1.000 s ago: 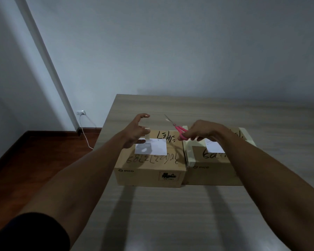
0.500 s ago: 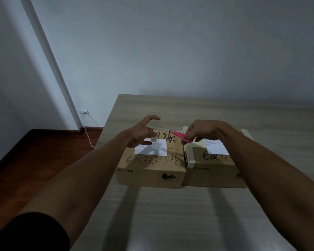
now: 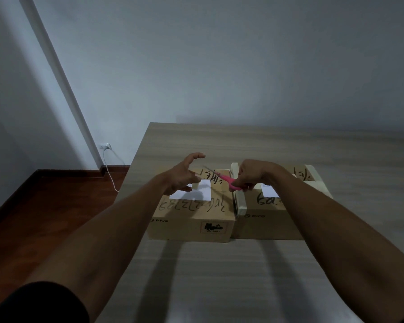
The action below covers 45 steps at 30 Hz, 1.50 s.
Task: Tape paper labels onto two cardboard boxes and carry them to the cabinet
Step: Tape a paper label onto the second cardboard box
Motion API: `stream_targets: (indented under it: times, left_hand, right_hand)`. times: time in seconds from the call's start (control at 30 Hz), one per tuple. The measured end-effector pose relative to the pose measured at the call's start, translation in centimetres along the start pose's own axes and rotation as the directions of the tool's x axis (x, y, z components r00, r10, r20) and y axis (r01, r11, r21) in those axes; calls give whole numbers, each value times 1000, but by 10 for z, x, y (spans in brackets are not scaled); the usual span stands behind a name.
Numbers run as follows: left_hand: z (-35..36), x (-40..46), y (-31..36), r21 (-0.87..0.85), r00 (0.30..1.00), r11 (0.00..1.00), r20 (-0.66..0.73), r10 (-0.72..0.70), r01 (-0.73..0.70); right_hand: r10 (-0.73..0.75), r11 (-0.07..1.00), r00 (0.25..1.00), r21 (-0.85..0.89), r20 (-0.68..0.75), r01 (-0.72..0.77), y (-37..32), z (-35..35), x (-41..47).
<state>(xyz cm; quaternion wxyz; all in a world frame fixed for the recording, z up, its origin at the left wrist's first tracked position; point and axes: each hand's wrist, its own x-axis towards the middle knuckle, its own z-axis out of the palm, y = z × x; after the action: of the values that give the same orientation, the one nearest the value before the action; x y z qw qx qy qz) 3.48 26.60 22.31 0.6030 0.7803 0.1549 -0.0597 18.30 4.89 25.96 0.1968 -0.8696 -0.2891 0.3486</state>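
Note:
Two cardboard boxes stand side by side on the table. The left box [image 3: 189,217] carries a white paper label [image 3: 202,193] on top. The right box [image 3: 266,221] has its own label [image 3: 269,192] and pale tape strips along its edges. My left hand [image 3: 181,177] hovers over the left label with the index finger raised. A short pale tape strip [image 3: 195,186] sits pinched between its thumb and curled fingers. My right hand [image 3: 252,176] grips pink-handled scissors [image 3: 228,181], whose blades point left toward my left hand.
The wooden table [image 3: 243,276] stretches wide in front of and behind the boxes; its left edge drops to a dark red floor [image 3: 44,217]. A white wall stands behind, with a socket and a hanging cable [image 3: 107,164] at the lower left.
My right hand has swung the scissors so the blades point left and lower, toward my left hand. My left hand has shifted slightly right over the label. The boxes have stayed put.

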Motion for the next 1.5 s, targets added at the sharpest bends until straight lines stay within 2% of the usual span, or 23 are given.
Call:
stream_targets:
  times: [0.1,0.17,0.23,0.37,0.5,0.57,0.67,0.83,0.93,1.03,1.13,1.2,1.3,1.33,1.4,1.43,1.5]
  left_hand:
    - [1,-1,-13,192,990,980,-119,75,-51]
    - [-3,-2,-25,336,972,941,-208,112,-36]
    - [-8,-4,-38,401,952,916,-282,121,3]
    - [-18,-9,-57,491,933,869,-337,124,62]
    - [-20,-15,-71,532,919,839,-378,113,115]
    - [-20,-18,-78,545,915,828,-388,108,134]
    - [-21,-21,-88,574,916,803,-389,95,160]
    - [-21,-25,-100,590,926,785,-374,59,188]
    - [-24,-23,-107,573,928,801,-368,61,174]
    - [-24,-22,-111,563,932,810,-359,59,166]
    - [-24,-20,-111,540,925,826,-374,63,162]
    - [-28,-19,-106,470,913,875,-399,90,119]
    - [-29,-16,-87,229,918,973,-379,117,-29]
    - [-28,-16,-78,163,921,984,-368,127,-70]
    - [-26,-17,-59,109,924,986,-348,157,-127]
    - [-25,-17,-51,99,925,984,-338,176,-150]
    - [-23,-17,-36,77,925,978,-319,207,-192]
  right_hand:
    - [111,987,986,133,-122,-95,-3,21,6]
    - [187,968,965,202,-184,-149,-4,37,11]
    - [241,948,943,264,-228,-179,-4,56,16]
    - [293,926,885,339,-362,-168,-3,89,19]
    - [444,764,864,604,-237,-227,-3,115,21]
    - [481,709,860,653,-171,-267,-1,124,25]
    - [498,677,860,671,-115,-302,4,133,26]
    - [510,729,843,605,-169,-320,15,142,28]
    - [513,734,841,595,-171,-327,13,142,29]
    - [477,742,872,583,-113,-330,11,140,27]
    - [486,739,864,591,-134,-324,9,138,25]
    - [486,801,851,491,-200,-342,-2,137,23]
    - [365,931,791,207,-492,-301,-23,125,20]
    - [303,953,788,174,-536,-248,-31,120,20]
    - [180,954,832,298,-525,-19,-45,113,23]
    - [137,903,855,419,-499,99,-53,112,24]
    - [80,776,879,583,-471,242,-67,110,24]
